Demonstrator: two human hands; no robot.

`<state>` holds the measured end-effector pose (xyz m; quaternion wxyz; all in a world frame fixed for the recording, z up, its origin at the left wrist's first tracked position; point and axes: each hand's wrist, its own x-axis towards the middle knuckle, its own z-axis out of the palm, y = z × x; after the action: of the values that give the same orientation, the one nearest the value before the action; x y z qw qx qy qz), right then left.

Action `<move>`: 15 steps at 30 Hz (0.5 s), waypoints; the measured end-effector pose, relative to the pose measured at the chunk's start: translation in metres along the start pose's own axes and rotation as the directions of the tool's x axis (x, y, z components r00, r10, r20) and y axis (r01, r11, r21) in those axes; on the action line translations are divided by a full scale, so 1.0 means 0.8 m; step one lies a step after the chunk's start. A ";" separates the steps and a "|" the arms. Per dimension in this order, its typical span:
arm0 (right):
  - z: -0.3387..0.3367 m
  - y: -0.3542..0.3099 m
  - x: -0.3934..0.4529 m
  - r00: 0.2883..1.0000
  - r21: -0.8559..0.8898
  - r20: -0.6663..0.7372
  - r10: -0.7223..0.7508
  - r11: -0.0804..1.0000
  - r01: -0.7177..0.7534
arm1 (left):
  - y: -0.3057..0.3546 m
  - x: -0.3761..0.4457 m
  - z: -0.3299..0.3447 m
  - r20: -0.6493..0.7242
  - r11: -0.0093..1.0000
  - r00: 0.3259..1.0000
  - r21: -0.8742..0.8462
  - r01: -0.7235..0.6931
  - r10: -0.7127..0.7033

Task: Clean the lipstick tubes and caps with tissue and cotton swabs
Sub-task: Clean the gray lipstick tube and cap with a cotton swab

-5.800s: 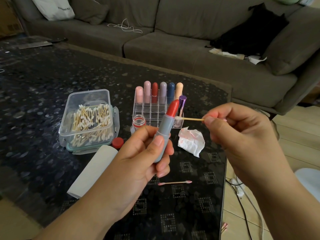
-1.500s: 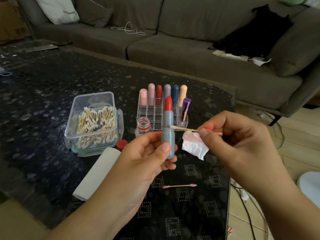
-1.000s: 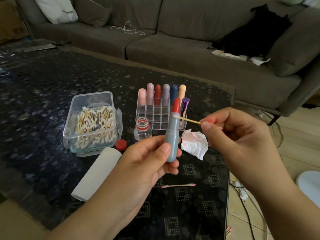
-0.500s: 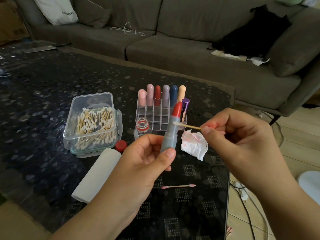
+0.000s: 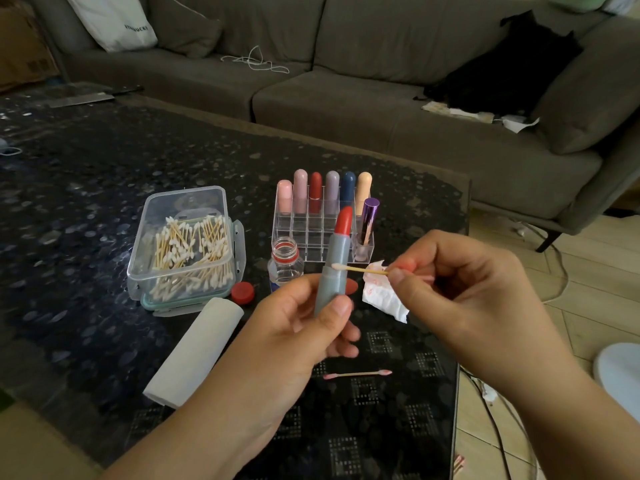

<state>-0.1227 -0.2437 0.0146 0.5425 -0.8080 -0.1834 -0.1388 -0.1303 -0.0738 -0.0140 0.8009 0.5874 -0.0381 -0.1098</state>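
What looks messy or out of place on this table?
A used cotton swab with pink-stained tips lies loose on the table, and a crumpled tissue smeared red sits beside the organizer. The small bottle stands uncapped, its red cap lying nearby.

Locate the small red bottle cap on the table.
In the head view, the red cap lies left of centre on the table, between the cotton swab box and the open bottle.

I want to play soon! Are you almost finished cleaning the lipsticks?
Not yet. A pink-stained used swab and smeared crumpled tissue show some cleaning is done. The left hand holds an open grey lipstick tube while the right hand swabs it. Whether the racked lipsticks are clean isn't visible.
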 end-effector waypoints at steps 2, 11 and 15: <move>0.000 0.000 0.000 1.000 0.001 -0.002 -0.002 1.000 0.002 | 0.004 -0.002 0.002 0.045 0.999 0.999 -0.040 0.024 -0.023; 0.000 0.001 -0.001 1.000 0.004 -0.018 -0.005 1.000 0.005 | 0.002 0.004 0.002 0.032 0.957 0.996 -0.277 0.086 -0.080; -0.002 -0.001 0.001 0.995 0.001 -0.093 -0.040 0.999 0.041 | 0.000 0.004 0.003 0.000 0.963 0.998 -0.265 0.058 -0.060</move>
<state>-0.1226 -0.2451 0.0160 0.5486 -0.7960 -0.1745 -0.1870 -0.1276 -0.0767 -0.0134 0.8687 0.4765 -0.0026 -0.1354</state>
